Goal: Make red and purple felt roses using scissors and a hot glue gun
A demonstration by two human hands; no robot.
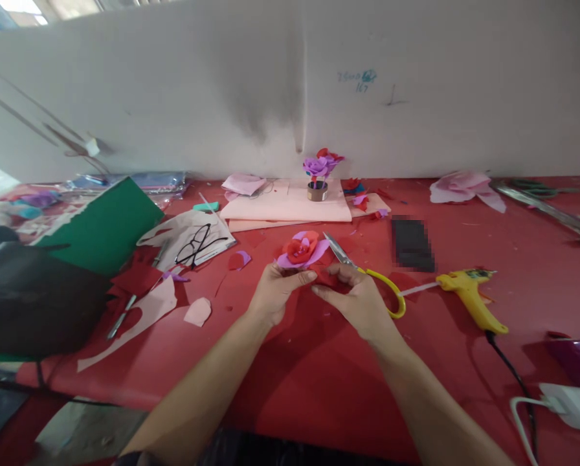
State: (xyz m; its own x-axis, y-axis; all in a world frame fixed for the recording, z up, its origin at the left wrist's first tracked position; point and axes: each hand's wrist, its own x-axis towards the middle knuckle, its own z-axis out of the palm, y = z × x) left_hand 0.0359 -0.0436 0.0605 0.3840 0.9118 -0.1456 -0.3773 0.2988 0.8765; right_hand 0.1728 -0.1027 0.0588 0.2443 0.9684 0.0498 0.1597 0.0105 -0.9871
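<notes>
Over the desk [290, 388], flower [300, 249] gripped low by L hand [276, 289]; R hand [355, 294] pinches red paper [325, 276] beside it. Prob. v. light, soft, easily creased; best hold: underside, w/ petals [290, 260] untouched.

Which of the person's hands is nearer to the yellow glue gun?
The right hand. The glue gun lies to its right, past the yellow-handled scissors. The left hand is farther away, to the right hand's left, at the red-and-purple paper flower.
</notes>
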